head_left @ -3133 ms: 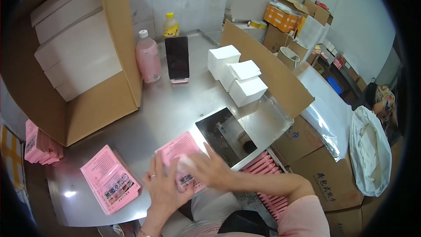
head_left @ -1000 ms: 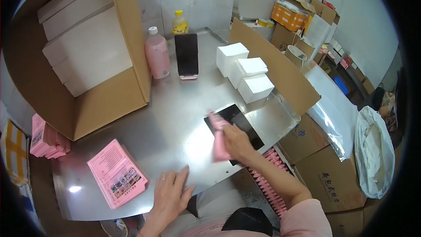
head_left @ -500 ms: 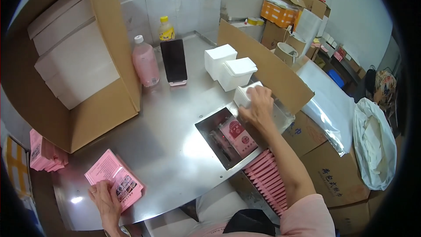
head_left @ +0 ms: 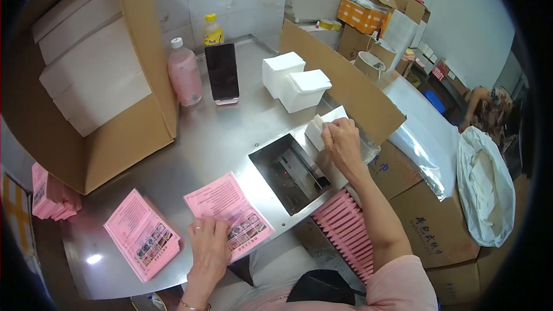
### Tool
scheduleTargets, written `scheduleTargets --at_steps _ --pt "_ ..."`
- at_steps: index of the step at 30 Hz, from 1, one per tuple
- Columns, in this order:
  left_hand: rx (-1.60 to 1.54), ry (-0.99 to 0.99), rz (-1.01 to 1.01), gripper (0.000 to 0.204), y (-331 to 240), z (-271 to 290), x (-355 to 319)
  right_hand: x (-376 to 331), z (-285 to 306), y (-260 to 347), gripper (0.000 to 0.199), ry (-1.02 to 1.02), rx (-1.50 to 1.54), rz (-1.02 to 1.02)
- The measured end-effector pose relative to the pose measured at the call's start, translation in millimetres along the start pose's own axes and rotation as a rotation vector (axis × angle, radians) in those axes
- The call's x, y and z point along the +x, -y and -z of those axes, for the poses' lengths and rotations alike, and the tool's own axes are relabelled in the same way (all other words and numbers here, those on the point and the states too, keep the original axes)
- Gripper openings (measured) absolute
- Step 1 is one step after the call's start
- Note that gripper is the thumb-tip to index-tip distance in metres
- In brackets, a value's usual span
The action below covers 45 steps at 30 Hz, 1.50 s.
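My left hand [head_left: 210, 245] grips the lower left edge of a flat pink printed packet [head_left: 214, 198], held above the metal table beside the opening. To its left lies a stack of similar pink packets [head_left: 138, 233]. My right hand [head_left: 343, 143] is closed on the near stack of white folded tissues [head_left: 332, 116], thumb and fingers pinching some of them at its left edge. Between my hands is a rectangular opening [head_left: 276, 181] in the tabletop, with a metal mechanism and a small red light inside. Two more white tissue stacks [head_left: 305, 89] stand behind.
A large carton [head_left: 164, 80] with white bundles stands left, near a pink bottle [head_left: 185, 78] and a phone on a stand [head_left: 222, 74]. A cardboard panel [head_left: 345, 83] edges the right side. Filled pink packs [head_left: 345, 230] line up below the table edge. Another person [head_left: 489, 109] is at far right.
My left hand has moved right from the pink stack, carrying one packet. The pink pack in the opening is gone from there. My right hand now pinches tissues at the stack's edge.
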<state>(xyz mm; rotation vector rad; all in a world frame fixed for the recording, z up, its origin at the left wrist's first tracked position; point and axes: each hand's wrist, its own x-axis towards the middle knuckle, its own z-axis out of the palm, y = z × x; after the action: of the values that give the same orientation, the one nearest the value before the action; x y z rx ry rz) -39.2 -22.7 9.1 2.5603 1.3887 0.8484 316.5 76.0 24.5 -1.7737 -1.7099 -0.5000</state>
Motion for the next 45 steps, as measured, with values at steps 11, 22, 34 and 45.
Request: scheduleTargets --at_steps 11,22,34,45 --pt "-0.263 -0.017 -0.096 0.032 -10 -23 13 -28 3 43 0.042 -0.007 0.151 0.269" --pt "-0.033 0.001 0.176 0.103 -25 -25 28 -66 -1 172 0.026 0.391 0.143 0.684" --pt "0.189 -0.011 0.111 0.057 -23 -13 22 -10 1 5 0.018 -0.088 -0.086 0.182" --pt "0.367 0.071 0.025 0.058 -32 -14 15 -6 5 2 0.013 -0.055 0.134 0.047"
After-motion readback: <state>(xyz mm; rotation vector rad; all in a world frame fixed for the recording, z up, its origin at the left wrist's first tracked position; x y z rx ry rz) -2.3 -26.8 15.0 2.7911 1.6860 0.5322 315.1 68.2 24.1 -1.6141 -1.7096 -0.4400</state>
